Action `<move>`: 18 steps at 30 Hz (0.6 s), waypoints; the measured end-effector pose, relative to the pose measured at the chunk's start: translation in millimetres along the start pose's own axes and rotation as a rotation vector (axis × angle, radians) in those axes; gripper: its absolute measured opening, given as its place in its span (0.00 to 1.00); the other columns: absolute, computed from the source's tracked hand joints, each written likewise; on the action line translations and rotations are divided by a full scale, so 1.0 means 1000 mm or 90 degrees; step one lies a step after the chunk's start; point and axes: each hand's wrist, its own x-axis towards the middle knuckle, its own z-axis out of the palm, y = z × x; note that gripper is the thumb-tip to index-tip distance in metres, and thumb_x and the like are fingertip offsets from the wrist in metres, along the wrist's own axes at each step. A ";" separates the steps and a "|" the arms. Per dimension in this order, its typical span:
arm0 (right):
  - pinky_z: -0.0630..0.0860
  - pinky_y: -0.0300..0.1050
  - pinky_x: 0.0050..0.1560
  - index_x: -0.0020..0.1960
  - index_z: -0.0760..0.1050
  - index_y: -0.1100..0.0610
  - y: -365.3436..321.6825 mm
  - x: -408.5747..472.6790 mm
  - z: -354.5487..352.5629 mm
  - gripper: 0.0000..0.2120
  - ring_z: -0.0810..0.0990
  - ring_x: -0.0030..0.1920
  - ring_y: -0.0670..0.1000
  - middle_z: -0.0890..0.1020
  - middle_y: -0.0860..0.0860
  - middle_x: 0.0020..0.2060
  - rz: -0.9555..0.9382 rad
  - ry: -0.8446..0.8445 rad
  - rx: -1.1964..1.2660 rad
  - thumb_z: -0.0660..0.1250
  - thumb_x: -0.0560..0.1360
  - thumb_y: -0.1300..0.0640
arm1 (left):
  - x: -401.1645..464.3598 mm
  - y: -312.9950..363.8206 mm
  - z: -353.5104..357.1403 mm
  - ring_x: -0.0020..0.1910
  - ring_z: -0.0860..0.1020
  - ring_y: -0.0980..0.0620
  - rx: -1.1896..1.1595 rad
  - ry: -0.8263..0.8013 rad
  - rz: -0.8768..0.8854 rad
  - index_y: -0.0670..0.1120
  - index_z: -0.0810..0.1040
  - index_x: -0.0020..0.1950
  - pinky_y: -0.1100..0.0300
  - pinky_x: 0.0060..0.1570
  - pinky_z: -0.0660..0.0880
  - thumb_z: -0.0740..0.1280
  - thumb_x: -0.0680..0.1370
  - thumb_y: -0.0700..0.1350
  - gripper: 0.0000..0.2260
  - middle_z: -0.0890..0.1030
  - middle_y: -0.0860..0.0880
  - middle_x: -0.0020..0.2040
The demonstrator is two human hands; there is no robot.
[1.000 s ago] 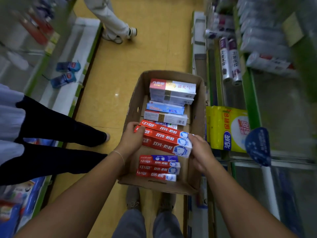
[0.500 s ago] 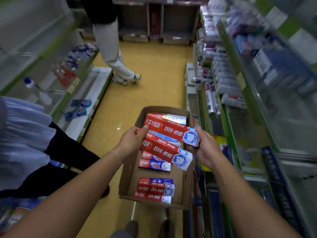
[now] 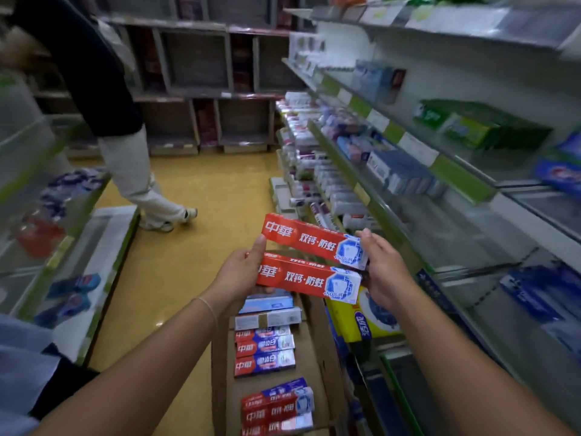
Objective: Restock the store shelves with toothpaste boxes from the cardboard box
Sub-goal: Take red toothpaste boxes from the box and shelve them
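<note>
Carrying two red boxes (image 3: 311,261) from the carton (image 3: 317,347) toward the shelves (image 3: 371,196).
Left hand (image 3: 239,275) and right hand (image 3: 382,272) each clamp one end, so the stacked pair travels level; more boxes lie in the carton below, awaiting their turn.
</note>
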 end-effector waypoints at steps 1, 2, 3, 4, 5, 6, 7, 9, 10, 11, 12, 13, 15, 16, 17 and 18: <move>0.81 0.51 0.37 0.57 0.74 0.58 -0.005 -0.007 -0.002 0.15 0.86 0.41 0.55 0.87 0.56 0.43 -0.011 0.016 0.007 0.62 0.81 0.47 | -0.001 0.005 0.001 0.32 0.82 0.48 0.001 -0.008 0.005 0.36 0.76 0.50 0.53 0.33 0.81 0.60 0.75 0.66 0.31 0.82 0.41 0.37; 0.81 0.53 0.39 0.58 0.74 0.58 -0.010 -0.014 -0.004 0.15 0.86 0.41 0.56 0.86 0.56 0.43 -0.022 0.034 0.011 0.63 0.81 0.47 | -0.002 0.011 0.002 0.35 0.83 0.45 0.005 -0.020 0.007 0.36 0.75 0.53 0.46 0.40 0.82 0.61 0.72 0.69 0.34 0.83 0.39 0.39; 0.81 0.53 0.40 0.57 0.74 0.58 -0.015 -0.021 -0.006 0.15 0.86 0.41 0.56 0.86 0.56 0.43 -0.031 0.053 0.013 0.63 0.81 0.47 | -0.004 0.016 0.005 0.36 0.83 0.43 0.008 -0.033 0.006 0.36 0.75 0.54 0.43 0.45 0.81 0.62 0.70 0.70 0.36 0.84 0.39 0.40; 0.81 0.52 0.39 0.56 0.74 0.58 -0.021 -0.030 -0.009 0.14 0.86 0.40 0.55 0.87 0.55 0.42 -0.040 0.072 0.012 0.63 0.81 0.47 | -0.005 0.021 0.009 0.35 0.83 0.44 0.006 -0.050 0.013 0.36 0.75 0.53 0.45 0.44 0.81 0.62 0.72 0.69 0.34 0.83 0.40 0.39; 0.81 0.50 0.37 0.55 0.75 0.57 -0.026 -0.039 -0.012 0.13 0.86 0.38 0.54 0.87 0.54 0.40 -0.048 0.089 0.009 0.63 0.81 0.47 | -0.007 0.026 0.013 0.33 0.82 0.46 -0.002 -0.070 0.026 0.37 0.75 0.51 0.50 0.39 0.82 0.61 0.75 0.65 0.30 0.82 0.42 0.36; 0.80 0.48 0.34 0.54 0.74 0.57 -0.032 -0.048 -0.016 0.13 0.86 0.36 0.52 0.86 0.53 0.38 -0.057 0.107 0.007 0.63 0.81 0.47 | -0.009 0.032 0.019 0.31 0.81 0.48 -0.010 -0.095 0.038 0.38 0.75 0.49 0.55 0.34 0.81 0.60 0.78 0.62 0.25 0.81 0.43 0.35; 0.80 0.47 0.33 0.54 0.74 0.56 -0.037 -0.057 -0.019 0.13 0.85 0.36 0.52 0.86 0.52 0.37 -0.066 0.127 0.006 0.63 0.81 0.47 | -0.013 0.037 0.025 0.31 0.80 0.49 -0.017 -0.113 0.042 0.39 0.75 0.47 0.57 0.32 0.80 0.60 0.79 0.60 0.23 0.81 0.44 0.34; 0.82 0.49 0.36 0.53 0.74 0.57 -0.049 -0.075 -0.027 0.13 0.85 0.37 0.52 0.86 0.52 0.37 -0.083 0.163 -0.002 0.62 0.81 0.46 | -0.018 0.045 0.037 0.31 0.79 0.49 -0.026 -0.150 0.044 0.40 0.74 0.46 0.57 0.32 0.79 0.60 0.79 0.60 0.22 0.80 0.45 0.34; 0.82 0.53 0.41 0.54 0.74 0.57 -0.055 -0.086 -0.032 0.14 0.85 0.39 0.53 0.86 0.52 0.38 -0.089 0.181 -0.007 0.62 0.81 0.46 | -0.021 0.048 0.043 0.32 0.79 0.48 -0.028 -0.169 0.047 0.40 0.74 0.47 0.56 0.32 0.79 0.61 0.79 0.60 0.22 0.81 0.44 0.34; 0.82 0.56 0.45 0.54 0.74 0.57 -0.060 -0.096 -0.038 0.14 0.86 0.41 0.54 0.87 0.52 0.39 -0.093 0.199 -0.010 0.63 0.80 0.45 | -0.024 0.050 0.051 0.32 0.79 0.46 -0.031 -0.189 0.052 0.40 0.74 0.48 0.55 0.33 0.79 0.61 0.78 0.61 0.23 0.81 0.44 0.34; 0.82 0.58 0.47 0.54 0.74 0.57 -0.065 -0.107 -0.044 0.15 0.86 0.42 0.55 0.87 0.53 0.40 -0.097 0.216 -0.012 0.63 0.80 0.45 | -0.028 0.052 0.060 0.33 0.79 0.46 -0.028 -0.209 0.057 0.40 0.75 0.48 0.54 0.34 0.79 0.61 0.78 0.62 0.23 0.81 0.44 0.34; 0.82 0.59 0.47 0.54 0.74 0.57 -0.070 -0.119 -0.050 0.15 0.86 0.42 0.56 0.87 0.53 0.41 -0.099 0.230 -0.013 0.63 0.80 0.44 | -0.033 0.055 0.068 0.33 0.80 0.45 -0.028 -0.227 0.062 0.40 0.75 0.48 0.53 0.35 0.79 0.61 0.77 0.62 0.23 0.81 0.44 0.34; 0.83 0.56 0.44 0.55 0.75 0.57 -0.079 -0.143 -0.063 0.16 0.86 0.42 0.56 0.87 0.54 0.43 -0.108 0.261 -0.017 0.63 0.80 0.44 | -0.045 0.060 0.087 0.34 0.80 0.45 -0.037 -0.264 0.065 0.40 0.75 0.50 0.53 0.33 0.79 0.62 0.77 0.62 0.24 0.82 0.43 0.35; 0.83 0.54 0.41 0.56 0.75 0.57 -0.084 -0.154 -0.070 0.16 0.86 0.42 0.55 0.87 0.53 0.43 -0.115 0.277 -0.021 0.62 0.80 0.44 | -0.051 0.062 0.097 0.34 0.80 0.45 -0.044 -0.287 0.063 0.40 0.75 0.52 0.55 0.31 0.79 0.62 0.77 0.63 0.25 0.82 0.43 0.37; 0.82 0.52 0.39 0.56 0.75 0.58 -0.087 -0.166 -0.077 0.17 0.86 0.41 0.54 0.87 0.53 0.43 -0.122 0.295 -0.024 0.62 0.80 0.44 | -0.058 0.062 0.107 0.33 0.80 0.46 -0.048 -0.309 0.062 0.40 0.75 0.53 0.56 0.29 0.79 0.62 0.77 0.63 0.25 0.81 0.42 0.37; 0.82 0.51 0.38 0.57 0.75 0.58 -0.090 -0.178 -0.084 0.17 0.86 0.41 0.54 0.87 0.53 0.43 -0.128 0.314 -0.026 0.62 0.80 0.44 | -0.066 0.063 0.117 0.32 0.80 0.47 -0.048 -0.330 0.063 0.40 0.75 0.52 0.56 0.29 0.78 0.62 0.77 0.62 0.24 0.81 0.43 0.37</move>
